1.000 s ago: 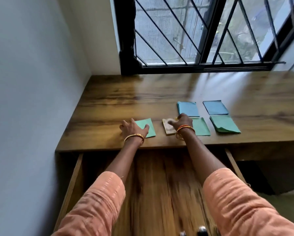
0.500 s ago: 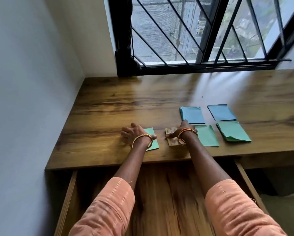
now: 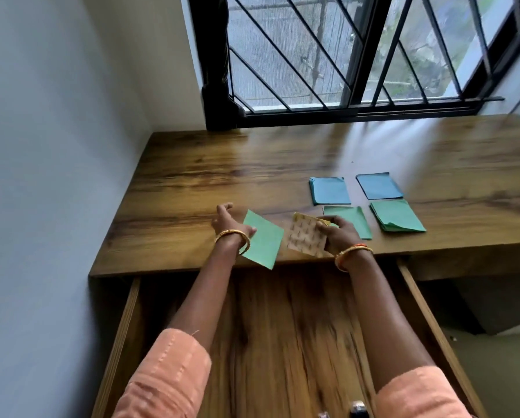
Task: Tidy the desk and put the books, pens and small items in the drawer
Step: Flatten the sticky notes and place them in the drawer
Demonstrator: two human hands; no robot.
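Observation:
My left hand (image 3: 229, 224) pinches a green paper pad (image 3: 261, 243) and holds it tilted above the desk's front edge. My right hand (image 3: 338, 233) grips a beige patterned pad (image 3: 306, 238), also lifted off the desk and tilted. Below both hands the wooden drawer (image 3: 283, 342) stands pulled out, its bottom bare in the middle. On the desk (image 3: 222, 173) to the right lie two blue pads (image 3: 329, 190) (image 3: 379, 186) and two green pads (image 3: 353, 220) (image 3: 397, 215).
A grey wall runs along the desk's left side. A barred window (image 3: 358, 55) stands behind the desk. Small dark items (image 3: 358, 410) show at the drawer's near edge, cut off by the frame. The drawer's side rails (image 3: 123, 336) flank my forearms.
Both hands have lifted their pads off the desk and drawn them back toward the front edge; earlier the pads lay flat under my hands.

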